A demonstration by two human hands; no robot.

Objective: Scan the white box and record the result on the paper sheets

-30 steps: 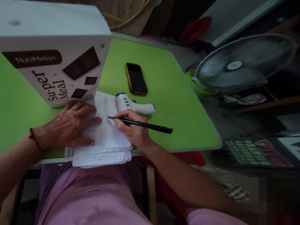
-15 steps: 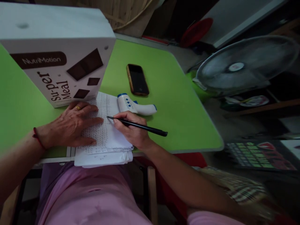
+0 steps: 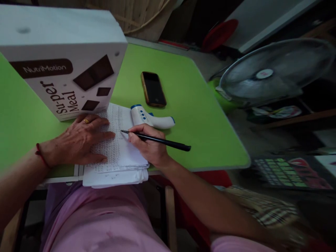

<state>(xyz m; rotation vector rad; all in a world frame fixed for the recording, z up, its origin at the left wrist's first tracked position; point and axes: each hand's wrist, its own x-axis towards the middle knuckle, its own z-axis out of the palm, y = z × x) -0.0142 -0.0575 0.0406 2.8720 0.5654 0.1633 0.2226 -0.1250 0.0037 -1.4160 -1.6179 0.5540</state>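
Note:
Lines of small handwriting cover much of the top sheet in a stack of paper [image 3: 126,154] at the table's near edge. My left hand [image 3: 81,140] lies flat on the sheet's left part, fingers spread, with a ring on one finger. My right hand [image 3: 149,143] is closed around a black pen [image 3: 168,141], its tip at the written lines and its back end pointing right. Just beyond my right hand lies a white and blue handheld thermometer [image 3: 151,119]. A white "Su-per Meal" box [image 3: 65,80] stands upright behind my left hand.
A phone in a brown case [image 3: 153,89] rests on the green table [image 3: 189,105], beyond the thermometer. To the right of the table stands a round fan [image 3: 265,75]. A red chair [image 3: 215,178] is below the table's right edge.
The pen's back end has swung slightly right and up, and its tip has shifted slightly. My left hand stays flat on the paper. The whole view has drifted a little.

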